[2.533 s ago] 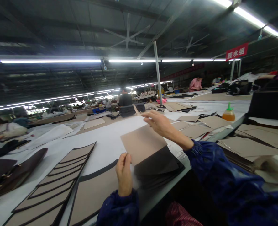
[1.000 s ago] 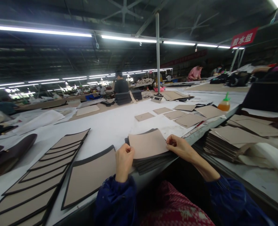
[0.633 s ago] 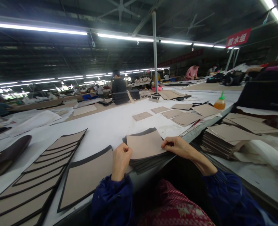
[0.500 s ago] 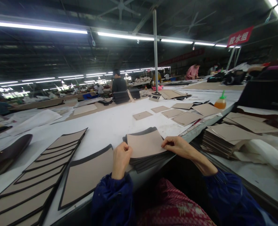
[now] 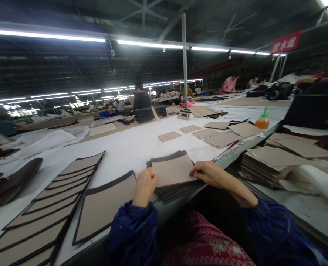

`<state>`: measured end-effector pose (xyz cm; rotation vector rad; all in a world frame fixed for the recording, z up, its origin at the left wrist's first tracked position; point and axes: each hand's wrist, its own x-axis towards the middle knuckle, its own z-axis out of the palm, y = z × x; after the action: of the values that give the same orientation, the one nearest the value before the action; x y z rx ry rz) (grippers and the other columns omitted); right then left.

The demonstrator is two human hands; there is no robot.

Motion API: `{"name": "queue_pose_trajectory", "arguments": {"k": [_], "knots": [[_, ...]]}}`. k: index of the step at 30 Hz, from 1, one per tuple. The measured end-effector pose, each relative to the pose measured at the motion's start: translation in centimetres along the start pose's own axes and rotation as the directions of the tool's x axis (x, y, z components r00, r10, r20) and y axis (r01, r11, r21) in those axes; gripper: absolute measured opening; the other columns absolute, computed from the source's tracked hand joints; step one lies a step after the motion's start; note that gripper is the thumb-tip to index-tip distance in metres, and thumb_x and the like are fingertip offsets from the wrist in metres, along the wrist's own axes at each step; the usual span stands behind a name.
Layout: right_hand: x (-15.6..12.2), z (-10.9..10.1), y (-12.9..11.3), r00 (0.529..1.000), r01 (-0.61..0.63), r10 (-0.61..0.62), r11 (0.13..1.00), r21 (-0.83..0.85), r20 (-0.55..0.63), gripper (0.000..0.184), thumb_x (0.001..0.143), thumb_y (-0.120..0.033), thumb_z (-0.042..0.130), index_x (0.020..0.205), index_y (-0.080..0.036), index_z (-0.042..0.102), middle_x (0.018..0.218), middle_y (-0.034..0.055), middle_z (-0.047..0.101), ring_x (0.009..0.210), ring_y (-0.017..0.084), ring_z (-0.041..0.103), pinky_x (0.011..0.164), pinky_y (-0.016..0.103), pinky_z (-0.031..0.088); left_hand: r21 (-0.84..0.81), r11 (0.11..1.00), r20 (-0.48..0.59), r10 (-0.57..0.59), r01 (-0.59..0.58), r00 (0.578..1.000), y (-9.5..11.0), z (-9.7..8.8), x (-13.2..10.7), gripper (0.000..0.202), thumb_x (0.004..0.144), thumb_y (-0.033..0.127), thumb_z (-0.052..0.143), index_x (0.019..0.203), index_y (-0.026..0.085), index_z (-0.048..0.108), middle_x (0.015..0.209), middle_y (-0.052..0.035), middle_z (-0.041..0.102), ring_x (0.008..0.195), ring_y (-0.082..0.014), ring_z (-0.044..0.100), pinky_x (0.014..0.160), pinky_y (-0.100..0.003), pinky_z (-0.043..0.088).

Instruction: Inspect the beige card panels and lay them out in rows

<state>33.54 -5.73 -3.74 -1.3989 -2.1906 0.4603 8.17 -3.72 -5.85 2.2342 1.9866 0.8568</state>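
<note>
A stack of tan panels with dark edges (image 5: 171,170) lies at the near edge of a long white table (image 5: 125,149). My left hand (image 5: 144,184) is closed on the top panel's near left corner. My right hand (image 5: 209,173) pinches the same panel's right edge, fingers curled. Both arms wear blue sleeves.
Larger tan panels (image 5: 58,201) with black borders overlap at the left. Smaller tan pieces (image 5: 208,133) lie farther out, near an orange bottle (image 5: 263,121). Another pile of panels (image 5: 266,164) sits at right. A pole (image 5: 185,62) rises mid-table; other people work beyond.
2.5 s ago my right hand held a tan panel raised in the air. Now both hands rest low on the stack, gripping the top panel's edges.
</note>
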Motion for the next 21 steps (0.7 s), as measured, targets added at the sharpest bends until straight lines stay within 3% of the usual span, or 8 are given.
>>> {"name": "queue_pose_trajectory", "arguments": {"k": [3,6,8,11,14,17,21], "knots": [[-0.2,0.1,0.2,1.000,-0.023,0.024,0.996,-0.082,0.014,0.025,0.077,-0.013,0.054,0.086,-0.024,0.074,0.080,0.0035,0.069,0.074,0.020,0.061,0.069,0.028,0.042,0.040,0.999,-0.007,0.004,-0.003,1.000,-0.3,0.5,-0.7,0.025,0.080,0.015,0.048,0.059,0.022,0.037,0.058,0.0004,0.047,0.065,-0.0187,0.051,0.062,-0.029,0.034],[-0.5,0.3,0.8,1.000,-0.019,0.019,0.993,-0.115,-0.001,0.023,0.079,-0.016,0.054,0.091,-0.025,0.071,0.081,0.0033,0.065,0.077,0.020,0.060,0.071,0.029,0.042,0.087,0.995,-0.109,-0.029,0.039,0.994,-0.4,0.9,-1.4,0.007,0.083,0.023,0.051,0.078,0.019,0.050,0.079,-0.0054,0.055,0.083,-0.0231,0.053,0.072,-0.033,0.040],[-0.4,0.4,1.5,0.999,-0.031,0.027,0.996,-0.086,-0.047,0.026,0.076,-0.018,0.059,0.100,-0.022,0.067,0.090,0.0051,0.062,0.081,0.020,0.059,0.075,0.030,0.044,0.100,0.995,-0.204,-0.002,0.023,0.979,-0.5,1.1,-1.6,0.020,0.081,0.024,0.056,0.099,0.015,0.053,0.096,-0.0099,0.055,0.096,-0.0266,0.049,0.080,-0.038,0.041],[0.3,0.1,2.8,0.996,-0.070,0.073,0.996,0.063,-0.056,0.059,0.067,-0.024,0.071,0.123,-0.015,0.055,0.114,0.0121,0.056,0.094,0.023,0.058,0.081,0.032,0.048,0.019,0.982,-0.174,0.186,-0.186,0.967,-0.6,1.3,-1.4,0.037,0.081,0.011,0.050,0.118,0.018,0.052,0.111,-0.0101,0.057,0.105,-0.0277,0.045,0.089,-0.043,0.039],[2.2,-0.3,4.4,0.991,-0.133,0.129,0.960,0.246,0.032,0.085,0.062,-0.038,0.077,0.136,-0.012,0.044,0.129,0.0179,0.051,0.106,0.027,0.057,0.084,0.033,0.049,-0.123,0.943,-0.067,0.304,-0.310,0.950,-0.9,1.6,-1.0,0.046,0.080,0.002,0.038,0.112,0.025,0.061,0.104,-0.0059,0.064,0.102,-0.0255,0.048,0.089,-0.042,0.040],[4.7,-0.2,5.5,0.980,-0.191,0.201,0.949,0.252,-0.013,0.064,0.074,-0.048,0.066,0.124,-0.009,0.058,0.116,0.0178,0.062,0.104,0.029,0.060,0.088,0.037,0.047,-0.204,0.935,-0.028,0.290,-0.290,0.956,-1.1,1.8,-0.7,0.046,0.079,0.003,0.037,0.107,0.026,0.065,0.099,-0.0056,0.066,0.096,-0.0245,0.051,0.085,-0.042,0.042],[7.7,0.3,5.4,0.975,-0.144,0.172,0.972,0.184,-0.144,0.028,0.077,-0.038,0.064,0.089,-0.015,0.074,0.088,0.0103,0.072,0.092,0.030,0.064,0.084,0.037,0.047,-0.239,0.930,-0.036,0.277,-0.277,0.960,-1.3,2.0,-0.7,0.045,0.078,0.004,0.038,0.108,0.024,0.064,0.104,-0.0056,0.066,0.098,-0.0243,0.051,0.089,-0.042,0.041]]}}
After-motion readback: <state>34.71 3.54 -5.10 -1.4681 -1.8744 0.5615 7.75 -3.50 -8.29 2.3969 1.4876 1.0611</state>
